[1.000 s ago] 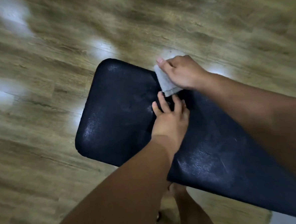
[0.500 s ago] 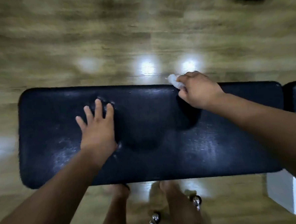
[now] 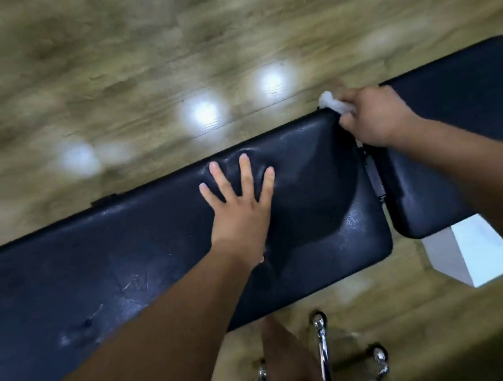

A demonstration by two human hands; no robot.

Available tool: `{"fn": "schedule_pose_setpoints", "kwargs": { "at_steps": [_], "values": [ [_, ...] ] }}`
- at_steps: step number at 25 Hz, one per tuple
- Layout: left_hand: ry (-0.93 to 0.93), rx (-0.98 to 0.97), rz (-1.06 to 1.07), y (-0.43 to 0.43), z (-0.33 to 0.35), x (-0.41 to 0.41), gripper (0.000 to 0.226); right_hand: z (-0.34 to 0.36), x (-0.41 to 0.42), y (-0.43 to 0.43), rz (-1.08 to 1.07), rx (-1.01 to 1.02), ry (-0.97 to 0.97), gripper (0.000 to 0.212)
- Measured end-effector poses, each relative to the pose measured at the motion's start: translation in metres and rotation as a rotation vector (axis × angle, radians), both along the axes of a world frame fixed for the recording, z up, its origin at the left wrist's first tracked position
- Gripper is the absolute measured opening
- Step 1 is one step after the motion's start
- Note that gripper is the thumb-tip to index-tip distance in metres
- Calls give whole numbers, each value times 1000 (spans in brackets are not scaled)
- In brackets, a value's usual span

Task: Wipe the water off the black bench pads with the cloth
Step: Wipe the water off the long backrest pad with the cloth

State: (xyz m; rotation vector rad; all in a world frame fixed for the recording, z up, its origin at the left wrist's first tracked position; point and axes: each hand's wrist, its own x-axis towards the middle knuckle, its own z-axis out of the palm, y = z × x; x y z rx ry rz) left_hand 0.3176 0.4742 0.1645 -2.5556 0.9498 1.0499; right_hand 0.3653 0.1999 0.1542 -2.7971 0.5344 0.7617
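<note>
Wiping at the far corner of the long bench pad (image 3: 130, 256)
The right hand (image 3: 378, 120) gripped the bunched white cloth (image 3: 333, 104) against that corner, beside the gap to the seat pad (image 3: 459, 95). The left hand (image 3: 240, 217) lay flat with fingers spread, denting the cushion. The cloth looked soft and light, best held wadded; the wet vinyl was probably slick.

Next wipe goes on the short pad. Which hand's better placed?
Right, likely. The right hand grips the cloth at the long pad's far corner, next to the short pad. The left hand lies flat on the long pad, fingers spread, holding nothing.
</note>
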Motion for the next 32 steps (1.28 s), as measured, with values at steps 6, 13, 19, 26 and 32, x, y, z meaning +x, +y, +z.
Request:
{"fn": "schedule_pose_setpoints", "kwargs": {
  "at_steps": [6,13,19,26,32],
  "values": [
    [45,52,23,-1,2,4,153,26,-86,18,-199,143,-93,39],
    [44,109,-4,-4,1,6,154,5,-35,18,-351,192,-106,39],
    [67,116,-9,-5,1,6,153,35,-224,47,-455,185,-166,46],
    [63,131,-11,-8,1,7,154,3,-204,56,-678,58,-234,42],
    [50,114,-23,-7,4,7,156,7,-286,96,-1028,256,-203,52]
  ]
}}
